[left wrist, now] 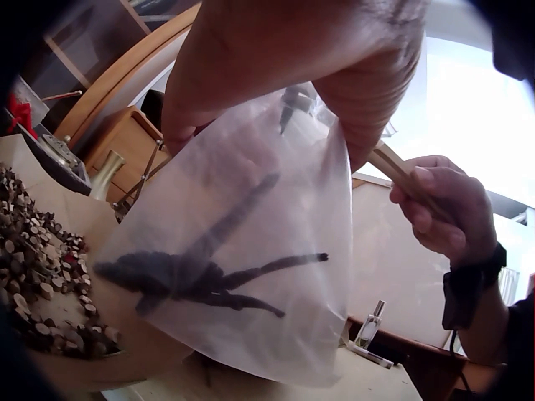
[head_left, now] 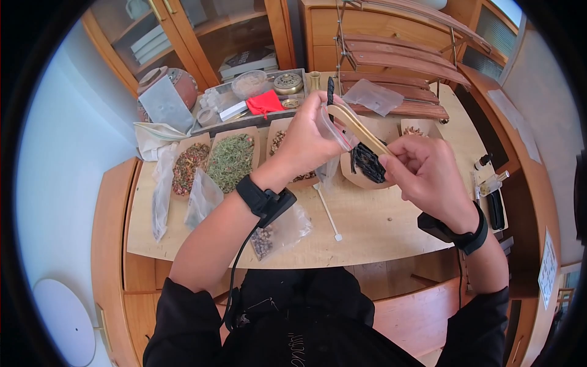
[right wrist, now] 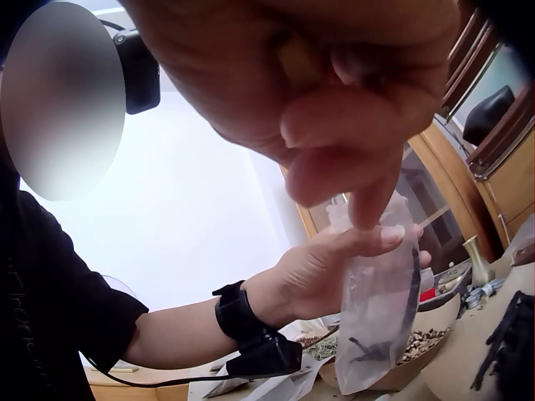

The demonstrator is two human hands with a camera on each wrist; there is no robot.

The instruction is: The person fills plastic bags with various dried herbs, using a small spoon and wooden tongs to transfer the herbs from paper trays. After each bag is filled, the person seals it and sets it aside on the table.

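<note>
My left hand point(head_left: 309, 137) holds a translucent zip bag point(left wrist: 276, 326) by its top, fingers and thumb curled about the opening. Dark, twisted strips point(left wrist: 180, 280) lie inside the bag. My right hand point(head_left: 422, 174) pinches pale wooden tongs point(head_left: 361, 131), whose far end is at the bag's mouth. A dark strip point(head_left: 331, 90) stands up at that end, beside my left fingers. Under the tongs, a paper tray holds more black strips point(head_left: 368, 164).
Paper trays of dried flowers point(head_left: 190, 166), green herbs point(head_left: 231, 155) and chopped pieces point(left wrist: 42, 276) stand to the left. Nearer are a bag of round items point(head_left: 263, 241) and a white stick point(head_left: 328, 212). A slatted wooden rack point(head_left: 397, 58) stands behind; small bottles point(head_left: 492, 183) are at right.
</note>
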